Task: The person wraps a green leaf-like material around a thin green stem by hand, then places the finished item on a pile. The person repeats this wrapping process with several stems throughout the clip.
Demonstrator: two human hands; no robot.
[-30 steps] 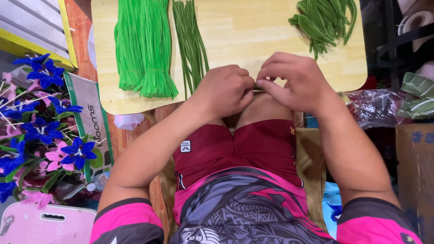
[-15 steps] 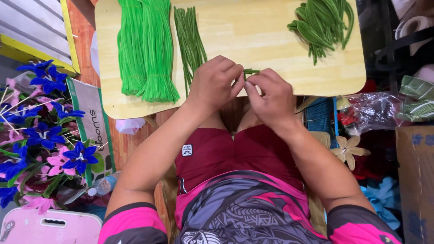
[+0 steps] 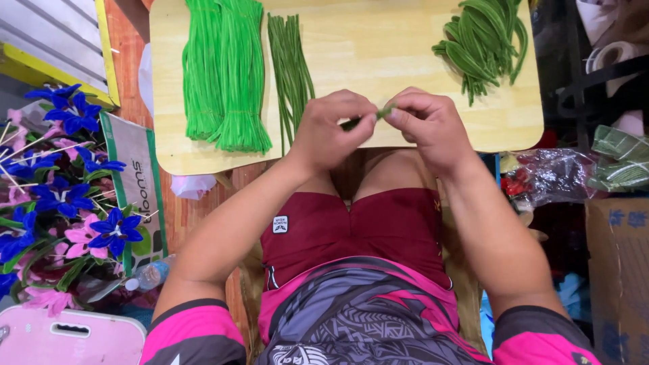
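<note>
Most of the green stem (image 3: 368, 118) between pinching fingertips (image 3: 399, 115) hidden, perhaps wire.

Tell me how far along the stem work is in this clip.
Done, apparently: a curved dark green pile at the board's far right. In hand: left hand and right hand pinch one green stem between them. Left: straight dark stems and two bright green bundles.

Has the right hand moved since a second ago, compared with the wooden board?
Yes. The right hand shifted left and up onto the wooden board, toward the thin dark green bundle.
</note>
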